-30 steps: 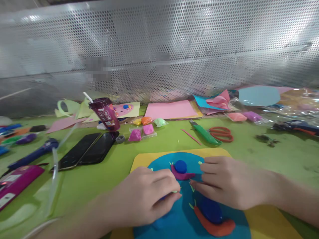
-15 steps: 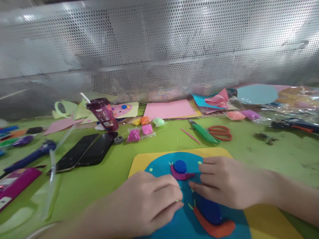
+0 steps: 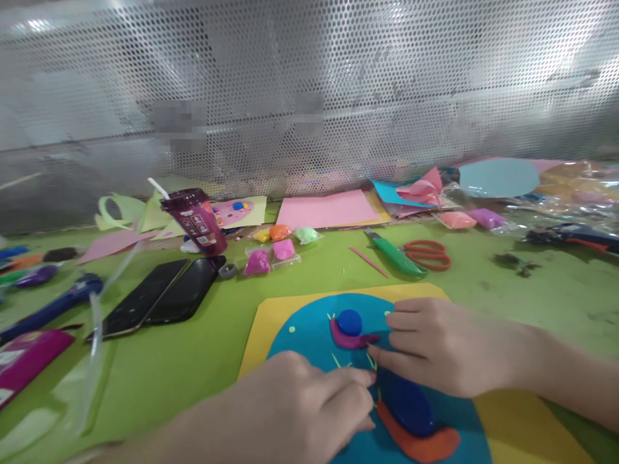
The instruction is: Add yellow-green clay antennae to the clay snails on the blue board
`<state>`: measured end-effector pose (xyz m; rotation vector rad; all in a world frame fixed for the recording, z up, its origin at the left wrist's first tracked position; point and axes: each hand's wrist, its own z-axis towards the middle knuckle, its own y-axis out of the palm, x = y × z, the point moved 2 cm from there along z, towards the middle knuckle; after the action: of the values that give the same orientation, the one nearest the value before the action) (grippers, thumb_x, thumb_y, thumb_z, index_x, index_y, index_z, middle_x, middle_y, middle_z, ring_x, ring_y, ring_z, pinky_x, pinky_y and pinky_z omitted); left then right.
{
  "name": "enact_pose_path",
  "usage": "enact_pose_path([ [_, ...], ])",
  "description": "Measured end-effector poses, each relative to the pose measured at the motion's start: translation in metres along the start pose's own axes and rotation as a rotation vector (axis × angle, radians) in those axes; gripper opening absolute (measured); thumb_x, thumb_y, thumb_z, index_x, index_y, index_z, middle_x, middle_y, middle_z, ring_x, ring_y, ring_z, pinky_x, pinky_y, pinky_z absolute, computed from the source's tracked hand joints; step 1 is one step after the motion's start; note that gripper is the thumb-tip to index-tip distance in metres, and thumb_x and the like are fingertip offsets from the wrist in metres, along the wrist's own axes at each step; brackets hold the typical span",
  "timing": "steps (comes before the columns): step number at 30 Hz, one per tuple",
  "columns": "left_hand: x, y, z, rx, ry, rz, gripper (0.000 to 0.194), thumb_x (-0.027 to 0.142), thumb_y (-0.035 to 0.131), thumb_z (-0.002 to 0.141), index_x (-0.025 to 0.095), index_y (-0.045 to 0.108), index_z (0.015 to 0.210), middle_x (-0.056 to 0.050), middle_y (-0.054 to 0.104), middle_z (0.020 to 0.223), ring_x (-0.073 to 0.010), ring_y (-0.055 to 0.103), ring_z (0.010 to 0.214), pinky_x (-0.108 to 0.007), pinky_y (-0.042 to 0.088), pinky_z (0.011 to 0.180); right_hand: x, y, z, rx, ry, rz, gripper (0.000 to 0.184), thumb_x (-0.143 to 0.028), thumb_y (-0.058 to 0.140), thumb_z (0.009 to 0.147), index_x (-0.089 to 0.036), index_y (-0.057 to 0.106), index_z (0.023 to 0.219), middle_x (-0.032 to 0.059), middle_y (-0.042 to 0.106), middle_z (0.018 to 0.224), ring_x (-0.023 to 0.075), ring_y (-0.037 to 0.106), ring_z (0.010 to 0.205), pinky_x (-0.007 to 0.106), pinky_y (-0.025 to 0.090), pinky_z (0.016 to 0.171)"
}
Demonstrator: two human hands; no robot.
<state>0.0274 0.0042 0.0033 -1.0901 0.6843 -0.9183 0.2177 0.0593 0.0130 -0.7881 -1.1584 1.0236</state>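
Observation:
Clay snails lie on a blue paper round (image 3: 300,361) set on a yellow sheet (image 3: 261,316). The upper one has a purple body (image 3: 345,340) and a round blue shell (image 3: 349,322); the lower has an orange body (image 3: 420,441) and a blue oval shell (image 3: 409,406). My left hand (image 3: 314,406) is closed low over the paper, fingertips bunched beside thin light green clay strips (image 3: 371,362); what they pinch is hidden. My right hand (image 3: 430,345) rests on the paper with fingers apart, its lowest fingertip by those strips and the purple tail.
Behind the sheet lie a green cutter (image 3: 394,252), orange-handled scissors (image 3: 428,254), a pink stick (image 3: 368,262) and bagged clay (image 3: 258,261). To the left are black phones (image 3: 186,290), a purple cup with straw (image 3: 196,219) and a blue-handled tool (image 3: 53,306). A perforated metal panel (image 3: 309,77) stands behind.
My left hand has moved right and slightly down, its fingertips now beside the green strips near the right hand. Green strips to its upper left have come into view. The right hand has barely shifted.

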Motion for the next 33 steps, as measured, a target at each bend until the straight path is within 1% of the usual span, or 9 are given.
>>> enact_pose_path([
  [3, 0.0, 0.0, 0.0, -0.03, 0.003, -0.03, 0.019, 0.024, 0.037, 0.093, 0.017, 0.054, 0.087, -0.005, 0.068, 0.097, -0.0086, 0.061, 0.06, -0.018, 0.048, 0.055, 0.004, -0.001, -0.003, -0.012, 0.007, 0.026, 0.029, -0.015, 0.034, 0.094, -0.015, 0.063, 0.092, 0.0024, 0.055, 0.059, 0.0144, 0.046, 0.058, 0.029, 0.03, 0.05],
  [5, -0.001, -0.001, 0.001, -0.043, 0.004, -0.034, 0.019, 0.024, 0.037, 0.094, 0.017, 0.054, 0.088, -0.005, 0.068, 0.098, -0.0092, 0.062, 0.062, -0.018, 0.048, 0.055, 0.009, -0.002, -0.006, -0.029, 0.046, 0.079, 0.027, -0.016, 0.035, 0.094, -0.014, 0.062, 0.098, 0.0026, 0.056, 0.062, 0.0142, 0.047, 0.06, 0.029, 0.031, 0.051],
  [10, 0.001, -0.001, 0.002, -0.044, 0.013, 0.007, 0.021, 0.024, 0.036, 0.094, 0.017, 0.054, 0.086, -0.004, 0.066, 0.107, -0.0099, 0.061, 0.059, -0.019, 0.046, 0.049, 0.015, -0.005, -0.009, -0.082, 0.157, 0.278, 0.028, -0.02, 0.036, 0.094, -0.013, 0.06, 0.105, 0.0046, 0.06, 0.069, 0.014, 0.051, 0.062, 0.028, 0.034, 0.054],
  [14, 0.003, 0.001, 0.003, -0.032, 0.007, 0.027, 0.025, 0.023, 0.032, 0.095, 0.017, 0.055, 0.086, -0.004, 0.067, 0.103, -0.0095, 0.058, 0.053, -0.02, 0.044, 0.046, 0.014, -0.004, -0.008, -0.137, 0.195, 0.429, 0.027, -0.019, 0.038, 0.093, -0.014, 0.061, 0.105, 0.0047, 0.064, 0.072, 0.0134, 0.055, 0.064, 0.026, 0.037, 0.056],
  [22, 0.004, 0.0, 0.004, -0.045, 0.002, 0.066, 0.027, 0.024, 0.032, 0.095, 0.017, 0.054, 0.083, -0.002, 0.068, 0.099, -0.0082, 0.058, 0.051, -0.019, 0.044, 0.046, 0.012, -0.003, -0.006, -0.187, 0.227, 0.467, 0.027, -0.017, 0.041, 0.091, -0.015, 0.064, 0.105, 0.0053, 0.066, 0.073, 0.0139, 0.057, 0.065, 0.027, 0.038, 0.057],
  [29, 0.005, -0.002, 0.006, -0.07, 0.019, 0.06, 0.029, 0.021, 0.03, 0.095, 0.017, 0.055, 0.082, -0.004, 0.067, 0.094, -0.0091, 0.062, 0.059, -0.018, 0.044, 0.047, 0.009, -0.009, -0.006, -0.218, 0.224, 0.505, 0.028, -0.018, 0.041, 0.09, -0.016, 0.063, 0.108, 0.0051, 0.067, 0.071, 0.0139, 0.058, 0.063, 0.026, 0.038, 0.055],
  [33, 0.005, -0.001, 0.006, -0.065, 0.009, 0.067, 0.029, 0.022, 0.03, 0.095, 0.017, 0.055, 0.08, -0.004, 0.067, 0.092, -0.009, 0.06, 0.055, -0.018, 0.045, 0.047, 0.008, -0.01, -0.005, -0.218, 0.217, 0.533, 0.028, -0.017, 0.042, 0.09, -0.017, 0.063, 0.108, 0.0049, 0.067, 0.071, 0.0139, 0.058, 0.063, 0.026, 0.037, 0.055],
])
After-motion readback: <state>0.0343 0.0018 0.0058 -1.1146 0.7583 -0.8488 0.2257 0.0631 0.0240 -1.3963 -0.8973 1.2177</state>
